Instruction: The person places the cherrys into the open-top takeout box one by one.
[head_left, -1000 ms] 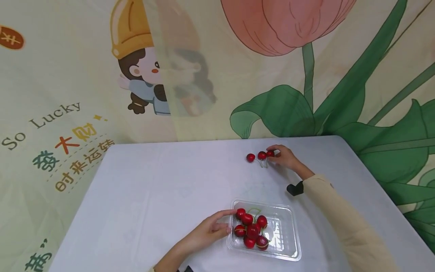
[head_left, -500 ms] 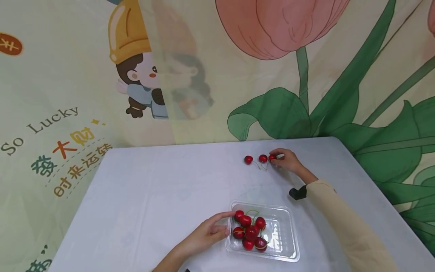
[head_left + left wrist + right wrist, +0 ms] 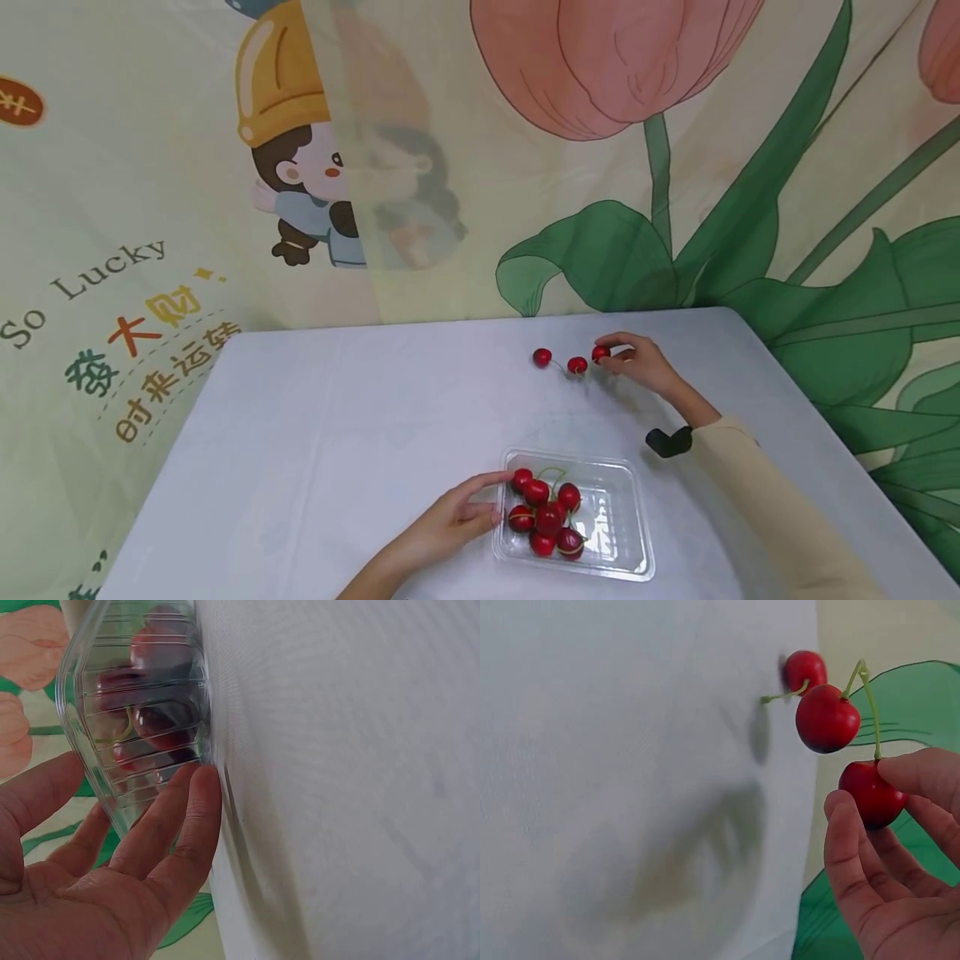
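My right hand (image 3: 637, 362) pinches a red cherry (image 3: 873, 796) between thumb and fingers. A green stem joins it to a second cherry (image 3: 827, 718), which hangs beside it; both appear off the table, with a shadow on the cloth. One more cherry (image 3: 542, 358) with a stem lies just left of the pair. A clear plastic box (image 3: 626, 517) stands near the front, with several cherries (image 3: 549, 518) gathered in its left part. My left hand (image 3: 450, 523) touches the box's left side with fairly straight fingers, seen along the ribbed wall in the left wrist view.
A white cloth covers the table (image 3: 360, 433). Behind it hangs a printed backdrop (image 3: 420, 292) with a tulip, leaves and a cartoon figure. A dark wrist strap piece (image 3: 669, 442) shows at the right sleeve (image 3: 772, 500).
The right hand has drawn the joined cherries slightly right, away from the single cherry. The second cherry now hangs lower. The left hand stays at the box; the head view has shifted a little.
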Demonstrator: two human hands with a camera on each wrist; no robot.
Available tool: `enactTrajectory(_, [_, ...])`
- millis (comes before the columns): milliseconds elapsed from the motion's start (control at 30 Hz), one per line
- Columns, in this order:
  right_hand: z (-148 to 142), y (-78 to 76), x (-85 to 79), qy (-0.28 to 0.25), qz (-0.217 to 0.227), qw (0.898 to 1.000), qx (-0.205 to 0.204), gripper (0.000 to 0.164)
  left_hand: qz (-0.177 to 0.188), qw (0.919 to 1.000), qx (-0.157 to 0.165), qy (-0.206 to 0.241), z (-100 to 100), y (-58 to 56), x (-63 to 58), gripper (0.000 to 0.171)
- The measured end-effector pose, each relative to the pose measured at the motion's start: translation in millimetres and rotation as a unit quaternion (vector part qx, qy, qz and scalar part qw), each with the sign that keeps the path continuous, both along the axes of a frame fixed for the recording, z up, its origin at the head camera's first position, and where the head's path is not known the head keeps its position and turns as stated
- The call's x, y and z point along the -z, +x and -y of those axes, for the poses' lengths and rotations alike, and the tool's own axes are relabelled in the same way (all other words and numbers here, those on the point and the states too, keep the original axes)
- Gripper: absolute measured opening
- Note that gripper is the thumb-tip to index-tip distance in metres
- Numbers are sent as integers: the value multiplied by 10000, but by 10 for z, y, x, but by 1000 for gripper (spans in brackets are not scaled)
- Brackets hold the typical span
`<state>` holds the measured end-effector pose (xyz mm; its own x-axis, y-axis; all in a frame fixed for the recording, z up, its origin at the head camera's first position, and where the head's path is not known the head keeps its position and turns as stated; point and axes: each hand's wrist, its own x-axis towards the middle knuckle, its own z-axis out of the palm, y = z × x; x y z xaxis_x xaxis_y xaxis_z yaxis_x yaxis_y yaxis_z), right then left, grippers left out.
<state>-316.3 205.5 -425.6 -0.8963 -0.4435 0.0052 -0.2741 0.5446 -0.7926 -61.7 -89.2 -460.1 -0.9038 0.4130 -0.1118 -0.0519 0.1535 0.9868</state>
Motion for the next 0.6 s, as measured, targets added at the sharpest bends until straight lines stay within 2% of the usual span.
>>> enactTrajectory(133, [0,129,-124,-112,-103,9997,-187,38,-4,10000,14,27,8,7,-3,48])
enactTrajectory(333, [10,404,-354,-414,-334,9964,-654,39,25,10000,5,32,15,7,-1,47])
enactTrajectory(467, [9,580,-463,-576,-536,9911,-1071,38,69,9999,17,82,20,8,-15,47])
enactTrajectory(600, [-11,736,-538,-774,-820,9807,-1596,36,66,9999,34,130,21,13,-23,47])
